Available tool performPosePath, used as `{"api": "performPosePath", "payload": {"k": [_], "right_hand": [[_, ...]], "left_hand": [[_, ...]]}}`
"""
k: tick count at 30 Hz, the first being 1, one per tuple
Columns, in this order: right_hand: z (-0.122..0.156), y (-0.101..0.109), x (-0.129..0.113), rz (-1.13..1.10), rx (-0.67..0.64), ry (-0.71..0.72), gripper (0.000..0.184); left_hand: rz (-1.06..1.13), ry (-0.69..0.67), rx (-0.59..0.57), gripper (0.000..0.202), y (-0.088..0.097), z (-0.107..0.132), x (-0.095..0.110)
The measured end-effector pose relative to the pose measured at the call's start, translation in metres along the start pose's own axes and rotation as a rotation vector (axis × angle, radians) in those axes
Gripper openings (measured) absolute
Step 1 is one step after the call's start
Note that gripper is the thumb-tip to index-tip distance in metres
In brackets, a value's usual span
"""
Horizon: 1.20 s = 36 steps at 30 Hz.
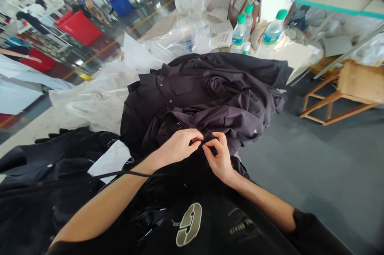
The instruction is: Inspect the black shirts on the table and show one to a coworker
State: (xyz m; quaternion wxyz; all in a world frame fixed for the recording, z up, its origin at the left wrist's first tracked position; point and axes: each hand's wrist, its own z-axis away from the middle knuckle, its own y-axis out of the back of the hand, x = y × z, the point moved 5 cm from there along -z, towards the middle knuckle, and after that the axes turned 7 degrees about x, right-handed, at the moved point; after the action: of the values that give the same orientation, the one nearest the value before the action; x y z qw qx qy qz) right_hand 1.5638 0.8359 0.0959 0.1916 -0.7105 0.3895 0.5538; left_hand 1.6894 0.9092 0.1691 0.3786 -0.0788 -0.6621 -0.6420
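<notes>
A dark jacket [192, 87] with small metal snaps lies heaped across the table in front of me. My left hand [181, 145] pinches a fold of its dark fabric from the left, fingertips closed on the cloth. Facing it, my right hand [220, 158] pinches the same fabric a short way to the right, thumb and fingers curled round it. The fingertips nearly meet, and any small item between them is hidden. On the left, a white cloth scrap [111, 159] with loose threads rests on more black garments [57, 167].
Clear plastic bags [96, 103] cover the table's left and far side. Water bottles with green caps [238, 35] and a patterned backpack [244, 1] stand at the back. A wooden stool [360, 83] is on the floor at right, near a green-edged table [339, 9].
</notes>
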Motion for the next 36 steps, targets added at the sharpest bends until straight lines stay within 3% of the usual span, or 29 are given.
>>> {"api": "performPosePath", "payload": {"k": [11,20,27,36], "right_hand": [[0.002,-0.008,0.001,-0.003,0.036,0.029,0.010],[0.003,-0.009,0.002,-0.020,0.013,0.054,0.010],[0.004,-0.010,0.003,-0.018,0.048,0.037,0.011],[0.003,-0.011,0.003,-0.019,0.024,0.002,0.012]], "left_hand": [[-0.023,-0.025,0.283,0.017,-0.018,0.026,-0.010],[0.079,-0.017,0.279,0.019,-0.020,0.027,-0.014],[-0.012,-0.139,0.286,0.024,-0.022,0.036,-0.011],[-0.059,-0.265,0.435,0.015,-0.029,0.037,-0.017]]}}
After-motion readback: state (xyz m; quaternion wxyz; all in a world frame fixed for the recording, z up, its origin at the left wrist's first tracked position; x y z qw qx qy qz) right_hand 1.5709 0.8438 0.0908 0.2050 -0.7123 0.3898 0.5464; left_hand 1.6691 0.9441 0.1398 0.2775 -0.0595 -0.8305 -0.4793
